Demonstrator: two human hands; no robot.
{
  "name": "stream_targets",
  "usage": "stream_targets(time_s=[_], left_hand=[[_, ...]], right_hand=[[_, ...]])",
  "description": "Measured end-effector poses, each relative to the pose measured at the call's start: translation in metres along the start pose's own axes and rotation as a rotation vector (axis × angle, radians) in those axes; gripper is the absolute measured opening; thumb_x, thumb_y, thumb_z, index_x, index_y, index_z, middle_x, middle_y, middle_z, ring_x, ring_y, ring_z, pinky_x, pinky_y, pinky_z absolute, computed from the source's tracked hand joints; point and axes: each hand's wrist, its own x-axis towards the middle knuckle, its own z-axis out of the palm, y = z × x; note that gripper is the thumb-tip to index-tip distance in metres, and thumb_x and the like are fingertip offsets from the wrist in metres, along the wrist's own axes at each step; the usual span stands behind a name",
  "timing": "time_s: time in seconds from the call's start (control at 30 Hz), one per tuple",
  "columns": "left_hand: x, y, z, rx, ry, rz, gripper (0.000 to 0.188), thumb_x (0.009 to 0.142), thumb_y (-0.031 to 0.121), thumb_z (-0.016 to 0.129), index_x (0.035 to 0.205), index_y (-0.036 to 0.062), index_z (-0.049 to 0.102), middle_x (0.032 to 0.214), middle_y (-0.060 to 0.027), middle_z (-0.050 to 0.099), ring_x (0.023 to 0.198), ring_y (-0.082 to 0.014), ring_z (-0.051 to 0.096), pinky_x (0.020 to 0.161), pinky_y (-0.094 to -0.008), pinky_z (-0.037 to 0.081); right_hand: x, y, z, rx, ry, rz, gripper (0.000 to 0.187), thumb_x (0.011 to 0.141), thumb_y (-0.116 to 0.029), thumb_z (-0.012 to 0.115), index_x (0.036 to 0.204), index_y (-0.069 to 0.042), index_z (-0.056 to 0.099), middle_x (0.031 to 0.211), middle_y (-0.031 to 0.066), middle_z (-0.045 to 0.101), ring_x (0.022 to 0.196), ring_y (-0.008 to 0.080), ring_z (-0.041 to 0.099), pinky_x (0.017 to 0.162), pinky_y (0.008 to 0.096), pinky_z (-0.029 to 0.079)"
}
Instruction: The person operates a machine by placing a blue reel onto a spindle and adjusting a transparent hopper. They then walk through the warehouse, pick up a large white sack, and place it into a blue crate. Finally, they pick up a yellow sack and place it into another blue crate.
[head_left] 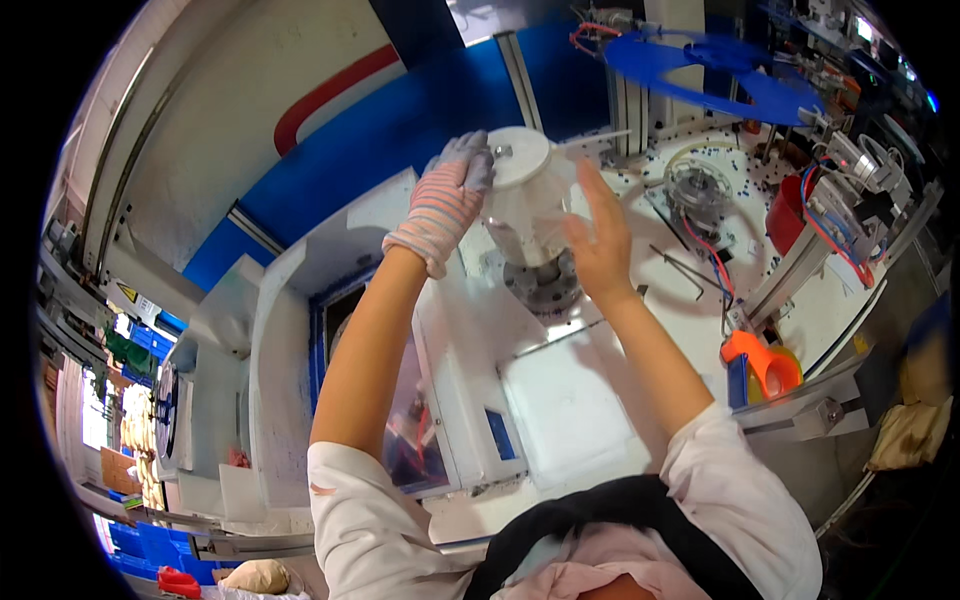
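Observation:
A clear see-through container with a white round top (522, 157) stands above a dark metal round fixture (543, 288), its body narrowing toward the fixture. My left hand (452, 190), in a grey and pink striped glove, lies against the container's left side, fingertips at the rim of the white top. On the opposite side is my bare right hand (602, 240), slightly blurred, with its thumb apart from the raised fingers. Whether its fingers touch the clear wall cannot be made out.
At the upper right is a blue disc (690, 75). Below it, a round metal unit (700, 188) sits amid scattered small dark bits. Hex keys (685, 270) lie on the white worktop. An orange scoop-like piece (765, 365) and a red container (788, 215) are farther right. A white box-like housing (285, 330) flanks my left arm.

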Motion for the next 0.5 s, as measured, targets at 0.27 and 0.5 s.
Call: stream_targets(time_s=[0.27,0.5], left_hand=[[0.056,-0.002,-0.006,-0.348,-0.358,-0.279,0.031,0.100,0.017,0.045,0.122,-0.0010,0.058,0.112,-0.0045,0.063,0.097,-0.0097,0.054,0.091,-0.0188,0.043],[0.063,-0.017,0.008,-0.581,-0.383,-0.409,0.025,0.098,0.014,0.050,0.117,0.0013,0.061,0.102,-0.0004,0.063,0.083,-0.0049,0.056,0.075,-0.0193,0.051]], right_hand=[[0.073,0.043,0.033,0.649,-0.150,0.353,0.052,0.095,-0.046,0.048,0.124,-0.003,0.056,0.122,0.0093,0.057,0.115,0.0189,0.050,0.099,0.0312,0.034],[0.081,0.042,0.040,0.699,-0.215,0.446,0.053,0.101,-0.041,0.033,0.120,0.002,0.058,0.114,0.0101,0.062,0.105,0.0153,0.057,0.095,0.0277,0.041]])
